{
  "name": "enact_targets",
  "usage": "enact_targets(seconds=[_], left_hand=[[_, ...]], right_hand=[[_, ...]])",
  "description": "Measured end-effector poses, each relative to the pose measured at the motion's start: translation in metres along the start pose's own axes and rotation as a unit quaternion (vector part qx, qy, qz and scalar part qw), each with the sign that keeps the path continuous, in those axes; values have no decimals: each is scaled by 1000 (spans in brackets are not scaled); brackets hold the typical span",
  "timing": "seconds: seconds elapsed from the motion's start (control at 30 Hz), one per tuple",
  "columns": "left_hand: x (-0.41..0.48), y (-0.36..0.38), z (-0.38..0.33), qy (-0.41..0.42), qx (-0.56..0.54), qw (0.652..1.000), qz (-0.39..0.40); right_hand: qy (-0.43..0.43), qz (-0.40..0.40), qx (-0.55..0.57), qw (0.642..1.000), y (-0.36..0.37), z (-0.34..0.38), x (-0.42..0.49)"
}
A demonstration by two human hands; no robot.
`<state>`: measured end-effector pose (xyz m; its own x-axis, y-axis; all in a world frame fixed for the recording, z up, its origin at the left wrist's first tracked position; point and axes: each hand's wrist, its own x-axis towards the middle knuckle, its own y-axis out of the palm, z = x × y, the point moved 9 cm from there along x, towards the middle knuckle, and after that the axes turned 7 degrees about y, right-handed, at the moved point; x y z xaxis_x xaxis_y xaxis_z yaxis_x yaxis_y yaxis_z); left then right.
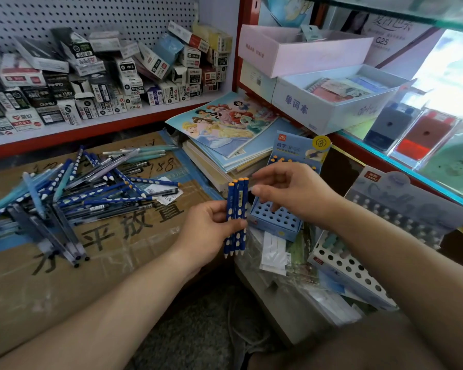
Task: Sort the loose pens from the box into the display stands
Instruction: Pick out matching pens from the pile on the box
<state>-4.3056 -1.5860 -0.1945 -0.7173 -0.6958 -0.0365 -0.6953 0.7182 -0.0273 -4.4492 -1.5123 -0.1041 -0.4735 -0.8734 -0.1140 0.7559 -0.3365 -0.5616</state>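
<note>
A taped cardboard box [134,236] fills the view from 9 o'clock to the centre, and its right edge runs down past the left hand. Bare cardboard lies open at 7 to 8 o'clock, between the pile of pens and the left forearm. A red-edged shelf [96,130] closes off the top from 9 to 12 o'clock, crowded with small pen cartons [104,76]. A glass case [412,169] with a red frame slants from 1 down to 4 o'clock and hems in the right side. A stack of books [225,148] sits at 12 o'clock, just behind the stands.

The loose pens [78,188] lie heaped on the box at 9 to 10 o'clock, well apart from both hands. A grey-and-white display stand [353,265] leans at 4 o'clock under the right forearm. The blue display stand [275,217] stands just right of centre, many of its holes open and its card back [300,148] rising at 1 o'clock.

The left hand [206,231] is at the centre. Its fingers [218,209] and thumb are clamped round a bundle of four blue pens [237,217], held upright with the tips down just left of the blue stand's edge. The right hand [297,198] hovers above that stand. Its fingers [265,173] are bent and apart, holding nothing, and the thumb tip is just beside the bundle's upper end. Whether it touches cannot be told.
</note>
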Motion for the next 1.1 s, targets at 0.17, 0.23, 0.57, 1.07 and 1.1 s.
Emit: enact_targets(seconds=[0.17,0.23,0.57,1.07,1.1], left_hand=[[-2,4,-4,10,-1,1000,6],[-3,5,-5,14,3,1000,9],[-5,-13,-8,16,9,998,-53],[-6,-10,-7,5,14,999,-50],[-6,-9,-7,5,14,999,-50]], right_hand=[[-21,29,-11,999,13,6,-2],[-25,34,-32,999,15,6,-3],[41,-273,-116,954,-88,-33,3],[86,-268,-193,940,-96,-73,21],[85,-269,-193,940,-97,-73,21]])
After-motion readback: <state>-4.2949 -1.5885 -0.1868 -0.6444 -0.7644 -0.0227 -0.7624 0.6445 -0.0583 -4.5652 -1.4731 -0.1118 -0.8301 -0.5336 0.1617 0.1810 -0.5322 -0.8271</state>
